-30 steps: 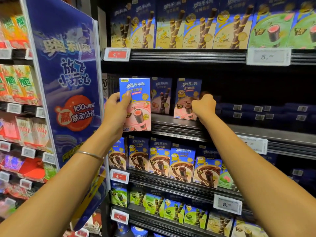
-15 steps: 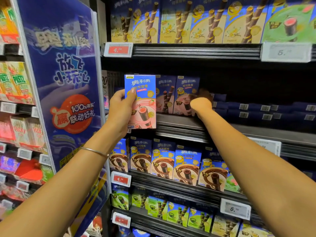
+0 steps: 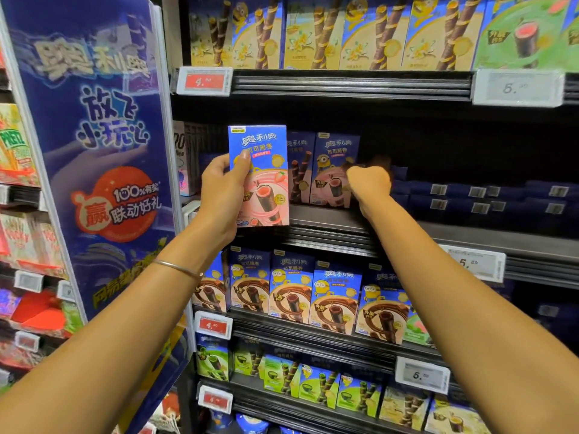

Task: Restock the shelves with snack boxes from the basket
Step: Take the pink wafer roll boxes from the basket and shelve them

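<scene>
Head view: a person faces store shelves, both arms raised.
Left hand (image 3: 221, 195): grips a pink-and-blue snack box (image 3: 261, 177) upright, thumb across its front, held in front of the middle shelf (image 3: 329, 219).
Right hand (image 3: 371, 186): curled at the right edge of a pink box standing on the shelf (image 3: 333, 170); fingers hidden, so the grasp cannot be told.
Bracelet (image 3: 178, 267): on the left wrist.
</scene>
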A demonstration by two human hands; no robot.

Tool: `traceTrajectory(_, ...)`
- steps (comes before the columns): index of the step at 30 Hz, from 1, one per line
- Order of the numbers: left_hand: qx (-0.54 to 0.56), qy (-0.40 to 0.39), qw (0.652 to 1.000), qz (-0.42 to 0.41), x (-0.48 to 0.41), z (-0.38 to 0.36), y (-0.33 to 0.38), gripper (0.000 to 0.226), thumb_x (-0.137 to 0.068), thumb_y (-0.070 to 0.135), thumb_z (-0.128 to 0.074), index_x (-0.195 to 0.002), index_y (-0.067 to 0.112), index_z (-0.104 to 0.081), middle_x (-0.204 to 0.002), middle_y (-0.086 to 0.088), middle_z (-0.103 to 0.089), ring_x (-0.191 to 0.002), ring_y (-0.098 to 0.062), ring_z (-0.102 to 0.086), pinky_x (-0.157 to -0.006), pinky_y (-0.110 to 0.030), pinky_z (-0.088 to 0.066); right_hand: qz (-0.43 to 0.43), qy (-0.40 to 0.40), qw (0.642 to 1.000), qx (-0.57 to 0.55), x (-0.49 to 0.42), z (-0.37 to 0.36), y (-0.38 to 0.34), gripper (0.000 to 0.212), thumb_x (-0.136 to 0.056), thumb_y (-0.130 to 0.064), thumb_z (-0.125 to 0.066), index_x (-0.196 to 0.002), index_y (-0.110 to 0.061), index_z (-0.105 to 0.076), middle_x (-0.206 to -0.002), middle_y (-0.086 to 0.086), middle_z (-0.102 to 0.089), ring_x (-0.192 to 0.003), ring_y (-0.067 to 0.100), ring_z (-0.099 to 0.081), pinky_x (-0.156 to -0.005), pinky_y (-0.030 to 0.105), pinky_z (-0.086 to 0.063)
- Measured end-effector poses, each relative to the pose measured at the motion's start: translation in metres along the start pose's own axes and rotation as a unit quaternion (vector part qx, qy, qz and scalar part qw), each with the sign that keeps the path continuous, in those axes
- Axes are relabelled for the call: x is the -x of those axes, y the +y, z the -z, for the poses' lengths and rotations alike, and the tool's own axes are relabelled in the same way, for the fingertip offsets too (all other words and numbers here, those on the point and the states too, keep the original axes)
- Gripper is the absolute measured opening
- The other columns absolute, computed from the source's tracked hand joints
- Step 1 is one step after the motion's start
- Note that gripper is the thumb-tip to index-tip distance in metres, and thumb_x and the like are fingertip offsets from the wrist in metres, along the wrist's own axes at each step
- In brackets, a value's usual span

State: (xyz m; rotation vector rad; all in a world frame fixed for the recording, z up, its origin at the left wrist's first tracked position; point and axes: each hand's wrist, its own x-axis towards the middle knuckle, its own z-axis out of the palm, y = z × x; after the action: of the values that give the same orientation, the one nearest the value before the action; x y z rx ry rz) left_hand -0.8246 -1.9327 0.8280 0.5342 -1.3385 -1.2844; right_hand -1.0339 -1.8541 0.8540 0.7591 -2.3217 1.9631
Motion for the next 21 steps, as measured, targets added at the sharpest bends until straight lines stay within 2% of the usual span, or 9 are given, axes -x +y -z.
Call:
traceTrajectory(2, 0.003, -0.004, 1.000, -0.003, 0.003, -0.007, 0.001, 0.034, -0.109, 0.035, -0.058, -0.129, 0.008, -0.062, -0.112, -0.004, -0.080, -0.086, -0.015, -0.080, -0.064, -0.024, -0.060, 0.039, 0.013, 0.999, -0.032, 0.010, 0.002, -0.002, 0.032, -0.087, -0.034, -0.066, -0.109, -0.012, -0.060, -0.120, 0.014, -0.067, -0.107, 0.029, -0.064, -0.094, 0.044, -0.055)
traceTrajectory(4, 0.007, -0.013, 1.000, -0.003, 0.006, -0.018, 0.002, 0.030, -0.109, 0.034, -0.058, -0.122, 0.008, -0.064, -0.106, -0.005, -0.081, -0.081, -0.014, -0.080, -0.061, -0.023, -0.060, 0.074, -0.012, 0.995, -0.060, 0.027, 0.005, -0.004, 0.049, -0.085, -0.047, -0.068, -0.116, -0.011, -0.055, -0.124, 0.010, -0.064, -0.113, 0.028, -0.063, -0.095, 0.049, -0.055)
traceTrajectory(5, 0.008, -0.020, 1.000, -0.004, 0.007, -0.025, 0.002, 0.027, -0.109, 0.033, -0.058, -0.119, 0.009, -0.064, -0.105, -0.005, -0.081, -0.079, -0.014, -0.080, -0.060, -0.023, -0.060, 0.100, -0.034, 0.991, -0.081, 0.036, 0.007, -0.006, 0.051, -0.087, -0.050, -0.068, -0.119, -0.012, -0.056, -0.124, 0.007, -0.065, -0.112, 0.024, -0.064, -0.092, 0.046, -0.056)
traceTrajectory(8, 0.010, -0.041, 0.999, -0.006, 0.013, -0.048, 0.002, 0.031, -0.109, 0.033, -0.059, -0.124, 0.006, -0.063, -0.110, -0.009, -0.080, -0.087, -0.020, -0.080, -0.068, -0.027, -0.063, 0.149, -0.135, 0.971, -0.130, 0.058, 0.015, -0.006, 0.032, -0.093, -0.045, -0.067, -0.112, -0.021, -0.060, -0.106, -0.005, -0.072, -0.094, 0.009, -0.072, -0.074, 0.030, -0.058)
traceTrajectory(10, 0.013, -0.051, 0.999, -0.009, 0.015, -0.062, 0.002, 0.036, -0.109, 0.032, -0.059, -0.131, 0.003, -0.061, -0.115, -0.011, -0.078, -0.095, -0.026, -0.079, -0.076, -0.033, -0.064, 0.149, -0.181, 0.964, -0.125, 0.065, 0.023, -0.006, 0.031, -0.091, -0.036, -0.072, -0.115, -0.024, -0.056, -0.105, -0.004, -0.074, -0.091, 0.008, -0.074, -0.075, 0.031, -0.062)
traceTrajectory(13, 0.019, -0.062, 0.998, -0.007, 0.015, -0.081, 0.003, 0.035, -0.109, 0.031, -0.058, -0.129, 0.003, -0.062, -0.117, -0.012, -0.078, -0.099, -0.027, -0.078, -0.076, -0.032, -0.064, 0.155, -0.153, 0.974, -0.059, 0.059, 0.038, -0.004, 0.040, -0.088, -0.021, -0.075, -0.120, -0.023, -0.053, -0.107, -0.002, -0.073, -0.095, 0.012, -0.073, -0.082, 0.040, -0.062)
traceTrajectory(18, 0.015, -0.097, 0.995, 0.005, 0.007, -0.109, 0.003, 0.029, -0.109, 0.038, -0.056, -0.105, 0.010, -0.058, -0.104, -0.010, -0.074, -0.086, -0.017, -0.073, -0.074, -0.035, -0.059, 0.131, -0.114, 0.983, -0.054, 0.035, 0.062, -0.002, 0.040, -0.081, -0.016, -0.078, -0.114, -0.022, -0.058, -0.102, 0.001, -0.074, -0.091, 0.016, -0.075, -0.082, 0.048, -0.062)
traceTrajectory(19, 0.001, -0.099, 0.995, 0.006, 0.004, -0.112, 0.004, 0.033, -0.109, 0.043, -0.055, -0.111, 0.010, -0.058, -0.105, -0.005, -0.072, -0.089, -0.014, -0.072, -0.076, -0.033, -0.058, 0.128, -0.094, 0.986, -0.052, 0.029, 0.068, -0.002, 0.041, -0.077, -0.017, -0.078, -0.112, -0.022, -0.059, -0.102, 0.002, -0.074, -0.091, 0.017, -0.074, -0.083, 0.049, -0.062)
traceTrajectory(21, -0.065, -0.079, 0.995, -0.013, -0.003, -0.110, 0.001, 0.051, -0.106, 0.049, -0.057, -0.139, 0.010, -0.051, -0.132, -0.005, -0.063, -0.119, -0.021, -0.064, -0.096, -0.034, -0.052, 0.112, -0.054, 0.991, -0.043, 0.014, 0.079, 0.001, 0.044, -0.072, -0.020, -0.077, -0.113, -0.019, -0.061, -0.107, 0.005, -0.073, -0.096, 0.022, -0.073, -0.085, 0.049, -0.061)
